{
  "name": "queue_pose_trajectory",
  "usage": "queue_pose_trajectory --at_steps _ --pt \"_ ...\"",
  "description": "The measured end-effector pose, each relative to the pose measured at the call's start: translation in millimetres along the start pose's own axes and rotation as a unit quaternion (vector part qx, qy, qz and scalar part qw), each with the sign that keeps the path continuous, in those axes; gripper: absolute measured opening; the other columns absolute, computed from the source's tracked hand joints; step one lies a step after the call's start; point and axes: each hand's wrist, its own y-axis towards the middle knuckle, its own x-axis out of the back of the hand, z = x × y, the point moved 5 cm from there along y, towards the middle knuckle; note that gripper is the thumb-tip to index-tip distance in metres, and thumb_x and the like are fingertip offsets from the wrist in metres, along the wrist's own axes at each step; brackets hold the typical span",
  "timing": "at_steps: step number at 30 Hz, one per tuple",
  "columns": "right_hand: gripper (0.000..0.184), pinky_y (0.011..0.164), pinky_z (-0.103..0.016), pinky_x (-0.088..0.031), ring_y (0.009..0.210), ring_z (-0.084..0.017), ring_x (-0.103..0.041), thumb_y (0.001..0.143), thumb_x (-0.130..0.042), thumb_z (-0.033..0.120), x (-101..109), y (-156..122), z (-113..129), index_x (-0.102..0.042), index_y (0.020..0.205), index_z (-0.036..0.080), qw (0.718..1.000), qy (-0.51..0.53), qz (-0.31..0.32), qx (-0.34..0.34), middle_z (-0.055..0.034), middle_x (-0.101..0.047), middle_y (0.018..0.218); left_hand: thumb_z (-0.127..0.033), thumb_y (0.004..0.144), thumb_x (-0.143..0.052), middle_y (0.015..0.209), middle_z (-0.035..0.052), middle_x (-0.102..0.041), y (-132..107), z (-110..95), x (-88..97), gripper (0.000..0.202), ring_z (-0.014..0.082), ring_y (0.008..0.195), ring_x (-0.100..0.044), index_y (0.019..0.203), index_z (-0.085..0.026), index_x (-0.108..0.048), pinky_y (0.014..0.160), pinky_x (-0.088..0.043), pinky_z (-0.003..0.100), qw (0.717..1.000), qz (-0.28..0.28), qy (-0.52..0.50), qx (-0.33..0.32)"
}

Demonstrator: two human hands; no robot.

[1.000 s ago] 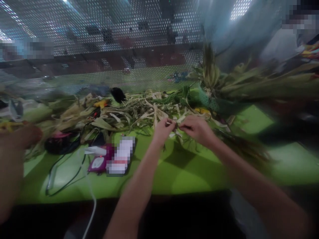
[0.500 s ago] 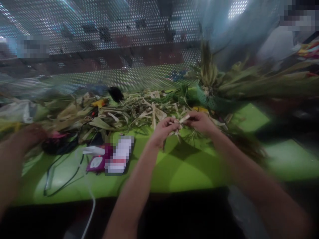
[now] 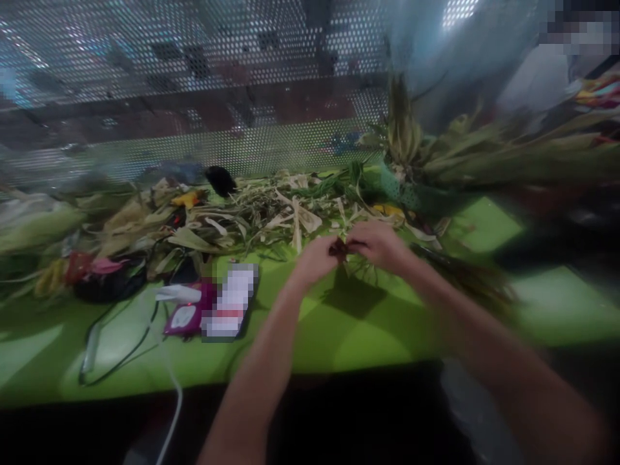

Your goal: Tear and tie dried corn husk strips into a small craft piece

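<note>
My left hand [image 3: 316,261] is closed, its fingers curled round a small dark brown bunch [image 3: 338,248] that looks like dried plant strips. Close against it on the right, my right hand [image 3: 378,247] pinches at the same spot, its fingertips partly hidden. Pale strips of corn husk [image 3: 345,223] show just above the meeting fingers. Both hands hover over the front of the green table [image 3: 358,336], casting a shadow on it. Behind them lies a heap of dried husks and stalks [image 3: 261,200].
Left of my forearm are a phone [image 3: 231,300], a purple tissue pack [image 3: 186,316], a black cord [image 3: 109,352] and a white cable [image 3: 179,394]. A green basket [image 3: 400,184] with long husks stands back right, before a perforated metal screen [image 3: 194,97].
My hands have rolled over, backs now upward, and the pale strip between the fingers no longer shows; a dark bunch does. Another person's arm at the far left has left the view.
</note>
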Motion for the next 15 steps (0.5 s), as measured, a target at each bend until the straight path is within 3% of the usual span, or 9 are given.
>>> queue_pose_trajectory --at_steps 2,4,6,9,12,15 --pt "0.010 0.066 -0.028 -0.038 0.070 -0.015 -0.056 0.083 -0.067 0.025 2.9 0.4 -10.1 -0.070 0.078 0.018 0.992 0.116 0.010 -0.058 -0.0023 -0.065 0.073 -0.020 0.074 -0.067 0.075 0.0028 -0.067 -3.2 -1.7 -0.2 0.007 0.0140 0.070 -0.058 0.080 -0.016 -0.067 0.066 -0.043 0.025 0.991 0.084 -0.105 0.010" --pt "0.013 0.064 -0.027 -0.039 0.067 -0.015 -0.056 0.078 -0.071 0.030 3.0 0.2 -19.5 -0.070 0.077 0.018 0.971 0.206 0.000 -0.122 -0.0009 -0.065 0.072 -0.026 0.074 -0.070 0.075 0.0026 -0.067 -4.9 -2.2 1.3 0.016 0.0121 0.067 -0.058 0.085 -0.015 -0.067 0.065 -0.044 0.024 0.969 0.099 -0.224 0.033" --pt "0.015 0.063 -0.027 -0.040 0.066 -0.014 -0.055 0.075 -0.073 0.032 -0.8 -0.3 -24.5 -0.069 0.075 0.018 0.954 0.254 -0.021 -0.160 0.0000 -0.064 0.070 -0.029 0.070 -0.074 0.073 0.0016 -0.066 -3.4 1.4 3.0 0.022 0.0103 0.063 -0.058 0.084 -0.015 -0.064 0.062 -0.044 0.023 0.943 0.035 -0.325 0.064" --pt "0.012 0.064 -0.027 -0.040 0.066 -0.014 -0.054 0.075 -0.072 0.029 -8.7 -1.2 -22.4 -0.068 0.073 0.018 0.952 0.254 -0.067 -0.156 0.0006 -0.063 0.068 -0.030 0.067 -0.076 0.069 -0.0004 -0.064 1.4 11.7 -0.7 0.026 0.0088 0.060 -0.056 0.081 -0.016 -0.059 0.062 -0.044 0.022 0.905 -0.080 -0.406 0.097" --pt "0.009 0.066 -0.027 -0.039 0.070 -0.015 -0.056 0.080 -0.066 0.024 -12.0 -3.9 -13.8 -0.068 0.073 0.018 0.969 0.175 -0.114 -0.131 -0.0004 -0.064 0.071 -0.029 0.072 -0.071 0.065 -0.0022 -0.060 5.7 17.4 -2.7 0.020 0.0093 0.060 -0.055 0.079 -0.017 -0.057 0.062 -0.044 0.022 0.926 -0.159 -0.333 0.083" --pt "0.010 0.065 -0.026 -0.037 0.071 -0.015 -0.055 0.084 -0.061 0.019 -11.2 -6.7 -4.9 -0.068 0.076 0.019 0.982 0.078 -0.133 -0.110 -0.0016 -0.064 0.074 -0.023 0.077 -0.065 0.072 -0.0004 -0.062 4.2 12.0 0.0 0.010 0.0123 0.067 -0.058 0.081 -0.018 -0.057 0.066 -0.045 0.024 0.966 -0.214 -0.142 0.036"
